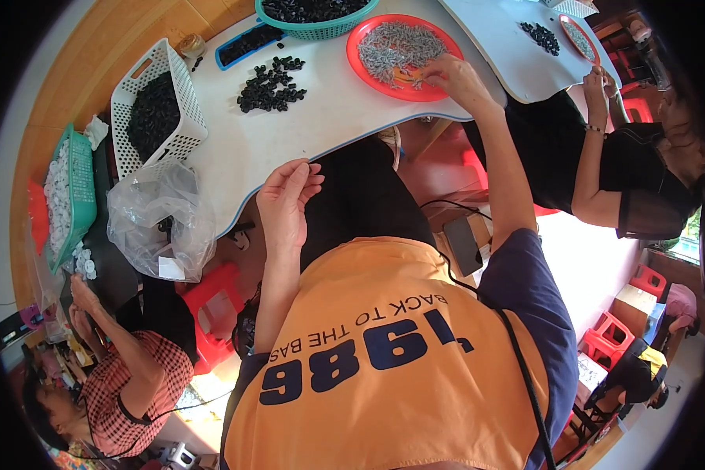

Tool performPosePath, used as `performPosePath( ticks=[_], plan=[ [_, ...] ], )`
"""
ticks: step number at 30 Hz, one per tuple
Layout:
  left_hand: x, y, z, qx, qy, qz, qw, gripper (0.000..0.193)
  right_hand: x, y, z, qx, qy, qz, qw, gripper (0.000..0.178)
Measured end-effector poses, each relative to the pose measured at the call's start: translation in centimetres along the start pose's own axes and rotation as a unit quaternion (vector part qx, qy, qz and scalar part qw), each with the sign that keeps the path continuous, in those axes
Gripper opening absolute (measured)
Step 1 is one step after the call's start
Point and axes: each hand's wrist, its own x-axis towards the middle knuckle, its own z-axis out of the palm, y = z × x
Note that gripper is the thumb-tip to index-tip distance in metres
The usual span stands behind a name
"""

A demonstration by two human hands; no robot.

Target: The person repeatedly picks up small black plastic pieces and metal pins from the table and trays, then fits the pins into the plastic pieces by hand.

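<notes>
- Fingers (434, 73) of our right hand (457, 83) bend over silver pieces (395, 45) in the red tray (384, 92) on the worktop (325, 113).
- Our left hand (284, 197) is half-curled near the worktop's edge.
- We cannot tell whether either hand grips anything.

To the left of the white table (341, 98), a green basket (81, 184) of white pieces (56, 188) is seen; a clear plastic bag (145, 211) is spread by the table's near left edge. A small jar (190, 47) is set by its far left corner. Below left of it, a red stool (215, 305) is placed near a co-worker in a checked top (125, 388). To its right, a second table (493, 43) is occupied by a co-worker in black (642, 164).
</notes>
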Motion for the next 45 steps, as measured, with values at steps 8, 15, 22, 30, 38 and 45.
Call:
performPosePath(
  ticks=[8, 15, 22, 30, 38, 45],
  plan=[
    [-0.2, -0.2, -1.1, 0.017, 0.008, -0.016, 1.000, 0.022, 2.3, 0.2, 1.7, -0.012, -0.017, -0.054, 0.998, 0.020],
    [0.0, -0.5, -1.0, 0.017, 0.001, -0.019, 1.000, 0.023, 3.6, -0.2, 2.1, -0.013, -0.002, -0.055, 0.998, 0.023],
    [-0.5, -0.9, -1.2, 0.023, 0.003, -0.018, 1.000, 0.022, 4.7, -1.7, 3.3, 0.042, -0.029, -0.084, 0.995, 0.021],
    [-0.7, -0.4, -2.7, 0.025, 0.013, -0.019, 0.999, 0.021, 6.3, -3.4, 6.4, -0.016, -0.038, -0.062, 0.997, 0.018],
    [0.2, 0.0, -5.0, 0.024, 0.020, -0.023, 0.999, 0.020, 6.5, -3.7, 7.5, -0.031, 0.000, -0.048, 0.998, 0.020],
    [0.8, -0.3, -4.6, 0.028, 0.014, -0.024, 0.999, 0.021, 6.6, -3.7, 7.4, -0.030, -0.049, -0.079, 0.995, 0.022]
  ],
)
